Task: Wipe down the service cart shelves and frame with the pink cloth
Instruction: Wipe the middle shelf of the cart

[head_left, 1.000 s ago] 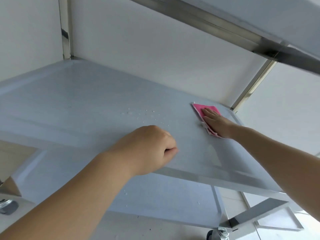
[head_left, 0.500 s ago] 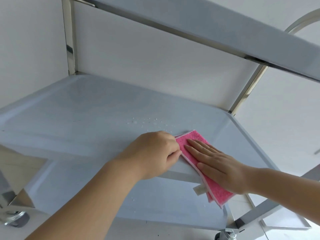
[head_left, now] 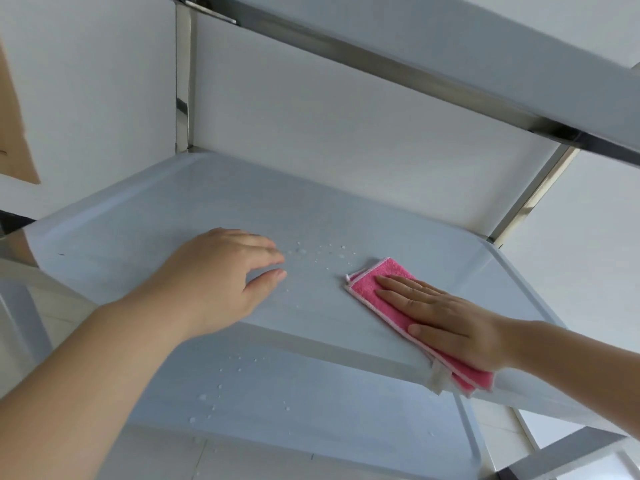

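Right hand [head_left: 446, 317] presses flat, fingers straight, on pink cloth [head_left: 372, 284] at middle shelf [head_left: 138, 216] front-right edge, left hand [head_left: 221, 275] relaxed w/ nothing held; best to sweep firmly thru water droplets [head_left: 322, 254] w/ overlapping passes.

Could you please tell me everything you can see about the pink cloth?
The cloth is bright pink, fluffy like terry or microfibre, with a paler pink stitched border. It is folded into a long rectangle of at least two layers. It lies flat on the middle shelf, near its right front, one end hanging over the front edge. The right hand presses on it with fingers straight. The left hand is apart from it. Water droplets sit just beyond it.
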Demonstrator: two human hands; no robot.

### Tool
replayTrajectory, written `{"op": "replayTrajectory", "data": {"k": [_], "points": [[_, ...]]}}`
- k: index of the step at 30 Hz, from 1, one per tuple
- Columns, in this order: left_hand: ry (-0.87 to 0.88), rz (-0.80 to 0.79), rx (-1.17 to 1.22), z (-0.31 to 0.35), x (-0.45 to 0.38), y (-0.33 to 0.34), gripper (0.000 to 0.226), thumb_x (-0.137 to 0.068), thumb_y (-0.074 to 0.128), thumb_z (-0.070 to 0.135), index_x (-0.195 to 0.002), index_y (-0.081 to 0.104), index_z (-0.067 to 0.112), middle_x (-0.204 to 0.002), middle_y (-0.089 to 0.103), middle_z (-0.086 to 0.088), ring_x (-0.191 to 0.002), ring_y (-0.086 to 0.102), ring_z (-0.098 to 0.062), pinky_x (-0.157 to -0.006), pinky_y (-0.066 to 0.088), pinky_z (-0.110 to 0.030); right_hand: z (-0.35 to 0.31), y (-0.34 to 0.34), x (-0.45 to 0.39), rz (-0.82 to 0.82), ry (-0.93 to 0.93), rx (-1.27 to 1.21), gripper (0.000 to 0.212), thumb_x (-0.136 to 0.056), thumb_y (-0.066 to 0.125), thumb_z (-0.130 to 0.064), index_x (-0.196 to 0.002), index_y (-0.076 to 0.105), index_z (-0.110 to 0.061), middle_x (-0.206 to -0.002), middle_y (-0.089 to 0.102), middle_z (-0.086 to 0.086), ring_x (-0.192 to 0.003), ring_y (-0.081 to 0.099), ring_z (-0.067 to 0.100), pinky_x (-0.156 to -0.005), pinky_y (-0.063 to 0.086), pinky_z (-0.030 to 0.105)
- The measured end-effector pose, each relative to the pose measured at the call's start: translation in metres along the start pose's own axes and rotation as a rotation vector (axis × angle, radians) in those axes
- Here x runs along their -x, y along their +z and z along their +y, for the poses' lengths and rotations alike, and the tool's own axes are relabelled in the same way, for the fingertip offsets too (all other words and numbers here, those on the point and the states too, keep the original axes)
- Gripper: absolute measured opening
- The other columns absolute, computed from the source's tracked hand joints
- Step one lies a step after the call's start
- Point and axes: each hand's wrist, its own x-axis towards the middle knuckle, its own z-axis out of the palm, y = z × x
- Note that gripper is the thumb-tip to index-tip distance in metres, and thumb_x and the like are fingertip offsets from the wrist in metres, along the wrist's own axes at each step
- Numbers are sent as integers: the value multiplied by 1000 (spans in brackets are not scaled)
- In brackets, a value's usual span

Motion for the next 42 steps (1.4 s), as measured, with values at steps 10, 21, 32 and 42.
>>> {"op": "replayTrajectory", "data": {"k": [10,21,32,42], "points": [[-27,-5,30,-5,4,4,46,-87,31,45,-83,71,24,-85,69,9,-84,61,-16,-78,47,-28,90,2,-62,-47,163,8,53,-100,19,-34,-139,8,1,-148,-4,12,-143,1,27,-114,-10,17],[-57,-33,-16,-12,1,13,54,-85,21,51,-79,64,19,-85,65,11,-87,56,-10,-75,47,-33,154,1,-134,-105,391,291,46,-101,38,-21,-142,34,-2,-157,14,17,-145,9,31,-113,5,30],[-44,10,-65,-9,-1,13,43,-90,28,40,-59,42,13,-63,54,2,-71,52,-18,-68,44,-34,92,-2,-131,-48,288,164,49,-102,34,-27,-147,25,-9,-158,10,11,-146,7,22,-118,0,28],[-134,232,-94,-3,7,11,45,-89,32,31,-52,46,8,-53,50,-4,-58,47,-31,-55,39,-36,-35,-7,-93,-43,130,-101,52,-103,28,-29,-148,3,-20,-158,-1,-1,-144,-6,9,-119,-4,31]]}}
